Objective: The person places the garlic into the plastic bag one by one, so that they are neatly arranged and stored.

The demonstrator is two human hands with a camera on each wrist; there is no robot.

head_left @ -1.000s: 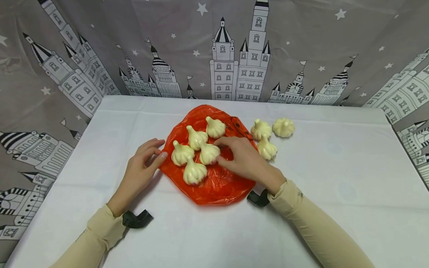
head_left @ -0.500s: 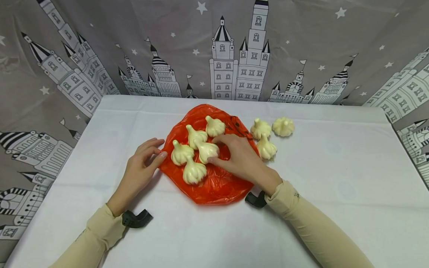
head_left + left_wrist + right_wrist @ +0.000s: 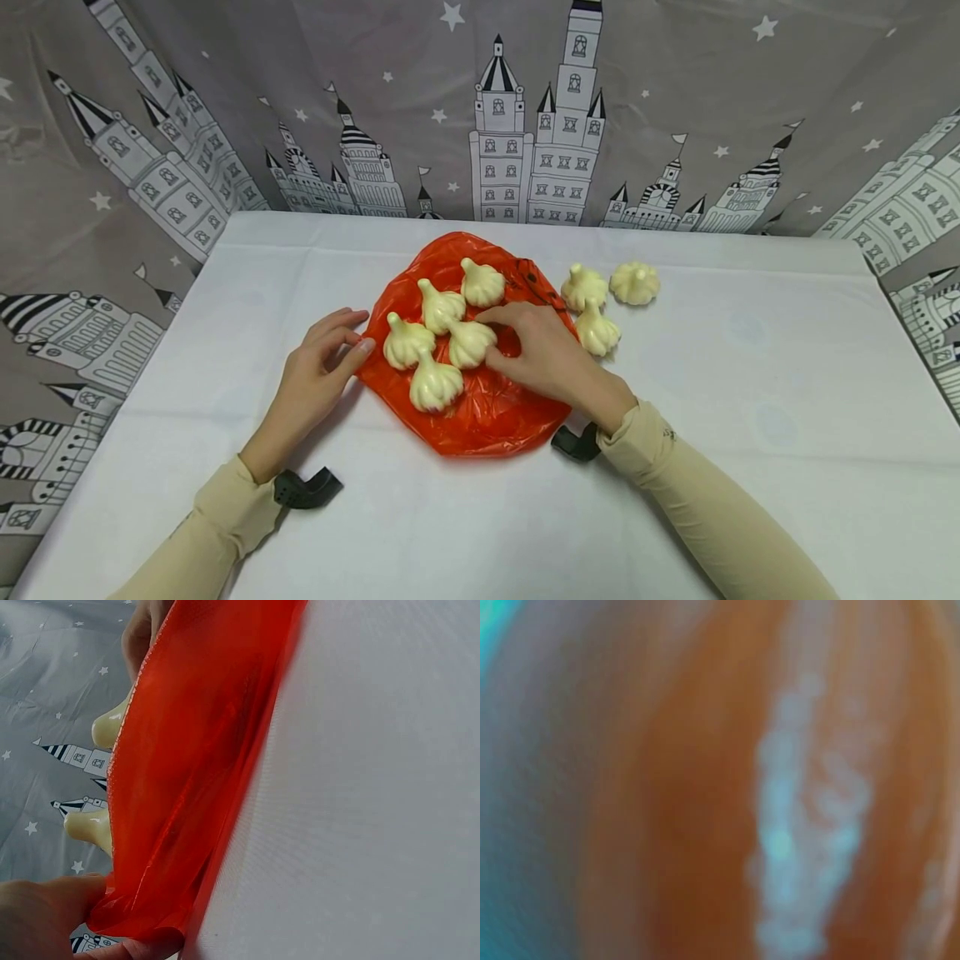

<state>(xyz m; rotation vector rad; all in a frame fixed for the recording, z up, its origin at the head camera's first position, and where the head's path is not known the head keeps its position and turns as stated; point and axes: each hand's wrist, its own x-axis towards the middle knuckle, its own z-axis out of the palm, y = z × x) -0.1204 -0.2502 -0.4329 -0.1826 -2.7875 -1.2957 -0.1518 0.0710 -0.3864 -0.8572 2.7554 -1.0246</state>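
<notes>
Several pale garlic bulbs point(image 3: 437, 386) lie together on a red plastic bag point(image 3: 487, 425) spread in the middle of the table. In the left wrist view, the bag's side point(image 3: 187, 765) rises like a wall, and two bulb necks point(image 3: 88, 828) show past its edge. My left hand point(image 3: 318, 367) pinches the bag's left edge between thumb and fingers. My right hand point(image 3: 543, 354) reaches over the bag's right part, index finger and thumb curled at the right side of one garlic bulb point(image 3: 471, 345). The right wrist view is a blurred close-up of brownish and grey surfaces.
To the right of the bag, three more garlic bulbs point(image 3: 597, 333) sit on the white tablecloth point(image 3: 750, 375). A grey curtain point(image 3: 420, 50) printed with castles and stars hangs behind the table. Black wrist camera mounts point(image 3: 307, 489) stick out below both sleeves.
The garlic bulb at my right fingers shifted slightly left, then back right and turned a little. My right thumb moved left and back with it. The left hand has stayed in place.
</notes>
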